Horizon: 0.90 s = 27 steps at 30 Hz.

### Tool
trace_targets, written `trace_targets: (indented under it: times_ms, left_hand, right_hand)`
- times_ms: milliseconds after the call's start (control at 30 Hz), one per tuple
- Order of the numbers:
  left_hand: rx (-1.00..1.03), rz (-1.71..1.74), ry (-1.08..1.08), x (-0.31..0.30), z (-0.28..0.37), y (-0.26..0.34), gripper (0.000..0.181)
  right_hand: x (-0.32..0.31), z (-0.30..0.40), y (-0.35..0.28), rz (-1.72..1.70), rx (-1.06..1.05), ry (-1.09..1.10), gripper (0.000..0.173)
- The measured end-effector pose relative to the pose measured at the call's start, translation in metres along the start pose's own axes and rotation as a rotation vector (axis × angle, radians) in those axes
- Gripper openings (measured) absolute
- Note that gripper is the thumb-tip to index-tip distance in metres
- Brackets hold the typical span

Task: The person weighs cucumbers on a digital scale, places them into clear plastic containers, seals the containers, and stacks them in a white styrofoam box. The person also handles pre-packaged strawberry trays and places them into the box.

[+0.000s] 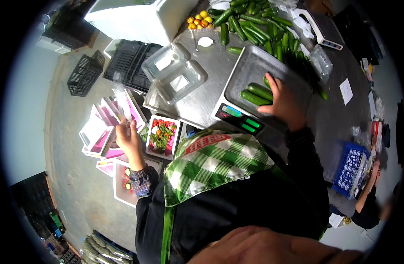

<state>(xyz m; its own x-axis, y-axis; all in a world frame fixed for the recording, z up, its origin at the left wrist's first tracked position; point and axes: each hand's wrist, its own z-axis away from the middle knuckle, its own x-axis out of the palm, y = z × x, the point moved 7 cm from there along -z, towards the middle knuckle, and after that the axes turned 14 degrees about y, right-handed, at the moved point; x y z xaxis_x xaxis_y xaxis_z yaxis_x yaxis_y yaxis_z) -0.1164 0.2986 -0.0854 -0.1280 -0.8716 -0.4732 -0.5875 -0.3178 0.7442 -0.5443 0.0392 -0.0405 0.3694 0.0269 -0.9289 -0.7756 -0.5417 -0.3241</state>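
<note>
My right hand (284, 102) reaches over the metal pan (248, 59) of a digital scale. Its thumb and fingers span the ends of several green cucumbers (256, 97) lying there; part of them is hidden under the palm. The scale's display panel (240, 118) is lit green on the side nearest me. Off to the left, my left hand (129, 140) pinches a piece of clear plastic (122, 100), perhaps a clamshell seen edge-on, above white trays with pink inside (106, 142). On the steel table (208, 89) lies an opened clear clamshell container (179, 79).
A heap of cucumbers (254, 24) spreads behind the scale, with a pack of yellow-red fruit (200, 20) beside it. A second scale (317, 28) stands back right. Black crates (131, 64), a white foam box (136, 19) and a tray of red vegetable pieces (162, 135) lie left. Another person's hands (376, 171) show far right.
</note>
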Motion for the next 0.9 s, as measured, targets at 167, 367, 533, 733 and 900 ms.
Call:
trace_targets:
  times_ms: [167,367,533,733,900]
  left_hand:
    - [0.039,0.016,-0.048,0.006,0.009,-0.011,0.020]
    - [0.232,0.145,-0.060,0.021,-0.007,0.065,0.020]
    - [0.463,0.339,-0.244,0.070,0.001,0.137,0.023]
    - [0.903,0.697,-0.510,0.121,0.061,0.243,0.020]
    - [1.257,0.571,-0.697,0.189,0.157,0.283,0.024]
  right_hand:
    - [0.002,-0.001,-0.012,-0.019,-0.221,0.239,0.090]
    - [0.001,-0.003,-0.036,-0.005,-0.238,0.304,0.051]
    - [-0.004,0.007,-0.021,-0.096,-0.228,0.328,0.049]
    - [-0.043,0.048,0.078,-0.054,0.053,0.703,0.062]
    - [-0.099,0.091,0.109,-0.379,0.615,0.671,0.069]
